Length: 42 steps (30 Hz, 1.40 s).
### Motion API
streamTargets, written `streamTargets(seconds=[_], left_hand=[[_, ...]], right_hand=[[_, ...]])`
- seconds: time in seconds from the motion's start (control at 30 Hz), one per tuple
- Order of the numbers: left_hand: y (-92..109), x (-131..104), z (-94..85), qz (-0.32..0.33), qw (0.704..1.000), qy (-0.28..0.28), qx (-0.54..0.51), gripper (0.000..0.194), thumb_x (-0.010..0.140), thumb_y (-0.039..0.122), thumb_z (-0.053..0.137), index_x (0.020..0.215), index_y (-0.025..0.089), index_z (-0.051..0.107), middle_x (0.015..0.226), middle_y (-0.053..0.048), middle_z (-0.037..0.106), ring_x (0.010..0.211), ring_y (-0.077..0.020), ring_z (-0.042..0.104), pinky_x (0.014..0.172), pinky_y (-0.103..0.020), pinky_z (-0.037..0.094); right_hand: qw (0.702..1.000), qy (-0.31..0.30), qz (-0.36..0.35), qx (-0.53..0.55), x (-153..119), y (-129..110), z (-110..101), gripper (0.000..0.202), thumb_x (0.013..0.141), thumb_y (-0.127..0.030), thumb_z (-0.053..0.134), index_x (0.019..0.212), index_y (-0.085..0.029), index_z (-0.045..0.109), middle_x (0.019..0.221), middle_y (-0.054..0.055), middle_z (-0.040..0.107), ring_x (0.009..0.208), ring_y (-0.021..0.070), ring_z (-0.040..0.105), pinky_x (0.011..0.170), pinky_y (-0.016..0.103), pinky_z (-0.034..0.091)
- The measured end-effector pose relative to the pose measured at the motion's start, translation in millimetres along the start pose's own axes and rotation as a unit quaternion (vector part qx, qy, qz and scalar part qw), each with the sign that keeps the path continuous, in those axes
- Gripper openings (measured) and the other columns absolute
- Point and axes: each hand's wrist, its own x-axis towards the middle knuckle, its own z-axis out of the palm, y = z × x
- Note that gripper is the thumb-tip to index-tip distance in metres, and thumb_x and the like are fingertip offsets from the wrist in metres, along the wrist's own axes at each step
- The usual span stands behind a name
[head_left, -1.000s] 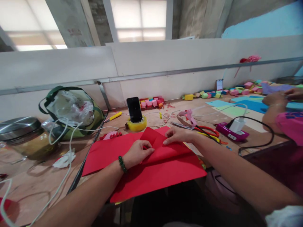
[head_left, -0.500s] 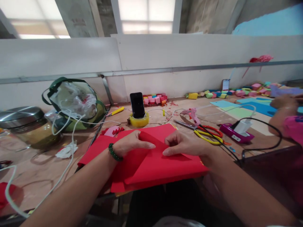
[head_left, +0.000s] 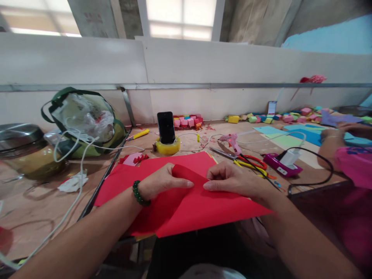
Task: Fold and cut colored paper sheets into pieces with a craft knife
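A large sheet of red paper (head_left: 186,217) lies over more red paper at the table's front edge, its near right corner sticking out past the edge. My left hand (head_left: 164,181), with a green bead bracelet at the wrist, pinches a curled-up part of the sheet between thumb and fingers. Close by on the right, my right hand (head_left: 226,179) grips the same sheet, thumb on top and fingers bent. The two thumb tips point at each other with a small gap between them. Some of the left fingers are hidden behind the paper.
Behind the paper stand a phone (head_left: 166,128) in a yellow tape roll (head_left: 168,146), scissors (head_left: 250,164) and a pink glue gun (head_left: 231,142). A purple power strip (head_left: 281,166) and another person's arm (head_left: 329,149) are at right. A jar (head_left: 29,155) and green bag (head_left: 116,135) are left.
The red sheet has shifted, its near right corner now reaching further right. Both hands still hold it, with my right hand slightly further right. The view has shifted slightly.
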Motion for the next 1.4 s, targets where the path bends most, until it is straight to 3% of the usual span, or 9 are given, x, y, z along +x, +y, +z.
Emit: streamTargets(seconds=[0.53,0.97,1.03,1.1,1.2,1.27,1.33,1.4], left_hand=[[-4,0,-2.3,0.015,0.998,0.002,0.059,0.022,0.073,0.033,0.077,0.087,0.017,0.079,0.087,-0.006,0.077,0.077,-0.0190,0.067,0.073,-0.028,0.051],[-3,3,-2.4,0.049,0.992,0.028,0.112,0.015,0.070,0.031,0.078,0.075,0.018,0.077,0.076,-0.002,0.074,0.071,-0.0148,0.062,0.069,-0.024,0.048],[-3,4,-5.0,0.059,0.990,0.055,0.112,0.016,0.069,0.032,0.078,0.074,0.017,0.077,0.077,-0.003,0.074,0.072,-0.0151,0.062,0.068,-0.024,0.048],[-2,5,-8.8,0.084,0.985,0.116,0.099,0.018,0.068,0.034,0.079,0.073,0.016,0.076,0.076,-0.003,0.074,0.071,-0.0151,0.062,0.066,-0.024,0.047],[0,7,-13.9,0.146,0.959,0.237,0.054,0.023,0.067,0.038,0.080,0.074,0.016,0.076,0.075,-0.003,0.073,0.070,-0.0155,0.063,0.065,-0.025,0.048],[2,7,-14.7,0.185,0.936,0.299,0.022,0.026,0.066,0.039,0.081,0.076,0.017,0.076,0.076,-0.003,0.073,0.070,-0.0158,0.063,0.066,-0.025,0.049],[1,8,-13.0,0.214,0.918,0.334,0.018,0.026,0.066,0.040,0.081,0.076,0.017,0.075,0.075,-0.003,0.073,0.069,-0.0165,0.063,0.066,-0.026,0.050],[-2,8,-9.8,0.238,0.905,0.349,0.045,0.025,0.066,0.040,0.080,0.073,0.017,0.075,0.074,-0.003,0.073,0.069,-0.0173,0.064,0.065,-0.027,0.051]], right_hand=[[0.999,-0.006,0.019,0.027,-4,-6,14,0.038,0.076,-0.051,0.066,0.064,-0.016,0.056,0.054,-0.007,0.039,0.051,0.0067,0.030,0.046,0.023,0.019],[1.000,-0.006,0.011,-0.007,-2,-8,16,0.037,0.077,-0.048,0.068,0.063,-0.015,0.057,0.053,-0.007,0.038,0.049,0.0059,0.030,0.046,0.022,0.021],[0.999,0.006,0.021,0.032,0,-5,12,0.041,0.074,-0.053,0.070,0.063,-0.016,0.058,0.054,-0.007,0.041,0.049,0.0061,0.033,0.046,0.021,0.023],[0.990,0.069,0.030,0.123,3,0,4,0.049,0.072,-0.064,0.067,0.067,-0.016,0.060,0.058,-0.004,0.050,0.052,0.0084,0.043,0.048,0.021,0.030],[0.932,0.197,-0.014,0.303,8,7,-10,0.067,0.071,-0.082,0.051,0.083,-0.017,0.066,0.073,0.006,0.065,0.066,0.0178,0.061,0.060,0.029,0.046],[0.893,0.244,-0.071,0.371,11,10,-16,0.076,0.069,-0.087,0.043,0.094,-0.019,0.067,0.080,0.008,0.068,0.076,0.0226,0.065,0.070,0.035,0.051],[0.878,0.282,-0.108,0.371,13,12,-14,0.074,0.065,-0.084,0.052,0.103,-0.022,0.065,0.085,0.007,0.070,0.082,0.0235,0.067,0.077,0.038,0.052],[0.889,0.317,-0.122,0.307,16,14,-6,0.070,0.063,-0.070,0.070,0.116,-0.026,0.060,0.091,0.004,0.070,0.087,0.0222,0.067,0.082,0.037,0.052]])
